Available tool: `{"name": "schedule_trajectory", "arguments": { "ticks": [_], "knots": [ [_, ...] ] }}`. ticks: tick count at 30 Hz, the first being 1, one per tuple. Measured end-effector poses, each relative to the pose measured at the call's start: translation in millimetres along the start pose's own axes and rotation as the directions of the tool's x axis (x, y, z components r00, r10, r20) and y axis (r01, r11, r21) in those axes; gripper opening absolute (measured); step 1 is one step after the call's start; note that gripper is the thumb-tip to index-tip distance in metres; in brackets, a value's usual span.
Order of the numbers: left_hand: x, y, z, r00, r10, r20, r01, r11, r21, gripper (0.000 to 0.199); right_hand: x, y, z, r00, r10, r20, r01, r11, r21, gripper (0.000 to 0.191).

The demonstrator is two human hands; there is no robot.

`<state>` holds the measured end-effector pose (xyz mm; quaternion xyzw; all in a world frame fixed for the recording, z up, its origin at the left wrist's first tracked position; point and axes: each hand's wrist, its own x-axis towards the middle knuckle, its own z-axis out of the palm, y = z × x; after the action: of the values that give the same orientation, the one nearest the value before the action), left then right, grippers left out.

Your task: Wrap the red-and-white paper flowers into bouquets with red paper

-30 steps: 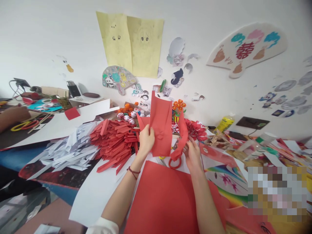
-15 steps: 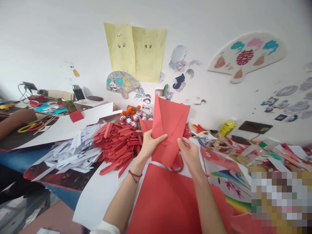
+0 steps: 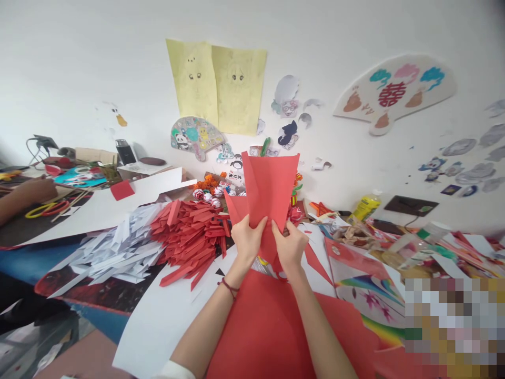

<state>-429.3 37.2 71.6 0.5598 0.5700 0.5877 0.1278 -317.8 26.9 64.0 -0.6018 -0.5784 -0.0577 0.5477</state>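
Observation:
Both hands grip a folded sheet of red paper (image 3: 272,184) that stands upright above the table. My left hand (image 3: 248,239) is closed on its lower left part, thumb on the near face. On the lower right, my right hand (image 3: 290,243) pinches the same paper, its thumb close to the other thumb. A large red sheet (image 3: 268,326) lies under my forearms. Just left of my left hand is a heap of folded red paper strips (image 3: 189,237). Part of the scissors below the paper is hidden by my hands.
Folded white paper strips (image 3: 122,242) are heaped on the left, beside a large white sheet (image 3: 153,316). Another person's hand (image 3: 39,189) rests near scissors (image 3: 47,209) at far left. A yellow bottle (image 3: 366,206) and clutter stand at right, against the wall.
My right hand has moved left and taken a firmer pinch on the paper, close to my left hand. The paper has turned slightly, its top edge now more level.

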Motion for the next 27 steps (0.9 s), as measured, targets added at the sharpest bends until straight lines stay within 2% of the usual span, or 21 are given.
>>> {"name": "schedule_trajectory", "arguments": {
  "ticks": [3, 5, 7, 10, 12, 16, 18, 24, 27],
  "knots": [
    [-1.4, -1.7, -1.7, 0.985, 0.091, 0.146, -0.080, 0.994, -0.081, 0.027, 0.1, 3.0, -0.3, 0.997, 0.041, -0.058, -0.039, 0.999, 0.021, 0.035],
    [-1.7, -3.2, -3.0, 0.972, 0.122, 0.202, -0.102, 0.989, -0.104, 0.025, 1.6, 5.1, -3.0, 0.994, 0.083, -0.074, -0.079, 0.996, 0.051, 0.036],
    [-2.1, -4.5, -3.1, 0.984, 0.092, 0.155, -0.084, 0.995, -0.063, 0.031, 2.2, 5.7, -6.8, 0.992, 0.123, -0.041, -0.119, 0.987, 0.105, 0.035],
    [-3.1, -4.7, -1.5, 0.998, 0.062, 0.030, -0.063, 0.998, 0.023, 0.043, -0.6, 3.1, -12.1, 0.982, 0.172, 0.073, -0.186, 0.945, 0.269, 0.033],
    [-4.1, -3.5, -0.6, 0.998, 0.061, -0.003, -0.061, 0.997, 0.041, 0.043, -3.9, 0.8, -14.2, 0.975, 0.204, 0.090, -0.223, 0.910, 0.348, 0.033],
    [-7.2, 1.0, -2.4, 1.000, 0.020, 0.004, -0.019, 0.990, -0.139, 0.030, -7.0, 1.2, -15.0, 0.966, 0.255, -0.047, -0.233, 0.934, 0.269, 0.036],
    [-8.7, 3.0, -3.8, 0.999, 0.019, 0.026, -0.013, 0.976, -0.219, 0.027, -6.4, 2.8, -15.4, 0.967, 0.244, -0.068, -0.221, 0.944, 0.244, 0.034],
    [-6.9, -0.8, 0.0, 0.994, 0.062, 0.092, -0.034, 0.961, -0.274, 0.025, -3.9, 1.5, -19.2, 0.985, 0.173, 0.029, -0.171, 0.911, 0.375, 0.036],
    [-4.5, -5.6, 4.1, 0.989, 0.010, 0.148, 0.048, 0.923, -0.381, 0.027, -1.1, 2.8, -17.5, 0.974, 0.195, 0.116, -0.227, 0.816, 0.532, 0.031]
  ]
}}
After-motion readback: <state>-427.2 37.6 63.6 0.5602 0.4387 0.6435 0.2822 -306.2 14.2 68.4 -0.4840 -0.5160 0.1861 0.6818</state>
